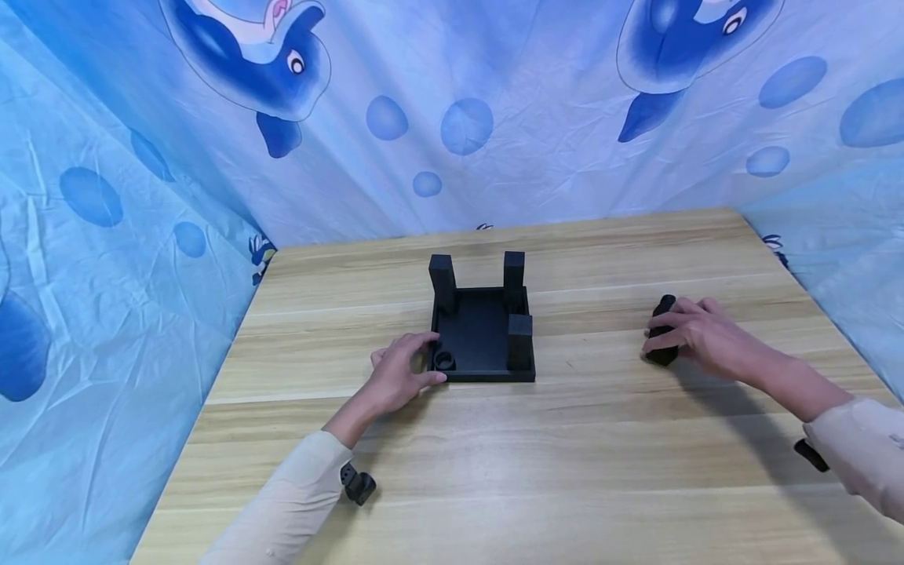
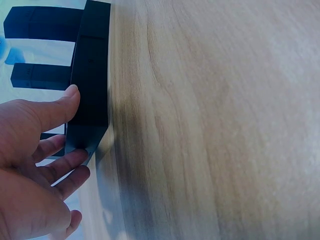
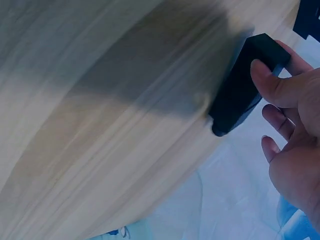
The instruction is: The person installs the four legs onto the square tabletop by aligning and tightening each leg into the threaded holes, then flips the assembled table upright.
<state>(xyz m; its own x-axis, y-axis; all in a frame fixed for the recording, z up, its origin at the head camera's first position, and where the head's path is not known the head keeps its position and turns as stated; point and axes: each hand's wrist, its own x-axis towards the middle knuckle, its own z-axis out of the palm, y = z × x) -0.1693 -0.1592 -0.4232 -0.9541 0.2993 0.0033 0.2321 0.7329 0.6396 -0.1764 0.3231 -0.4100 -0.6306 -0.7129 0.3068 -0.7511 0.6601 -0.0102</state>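
A black square base (image 1: 476,333) with a low rim stands on the wooden table. Three black posts (image 1: 519,339) rise from its corners, and a round black socket (image 1: 445,360) sits at the near left corner. My left hand (image 1: 399,375) holds that corner, thumb against the near wall and fingers at the left side. In the left wrist view, the thumb and fingertips (image 2: 72,175) touch the base's outer walls. Off to the right, my right hand (image 1: 695,336) pinches a loose black post (image 3: 245,82) between thumb and fingers. A short round peg shows at the post's narrower end.
The wooden table (image 1: 480,471) reaches to a blue curtain (image 1: 438,118) with printed dolphins at the back and sides. Black wrist devices (image 1: 359,485) show beside both sleeves. Bare wood lies between the base and the right hand.
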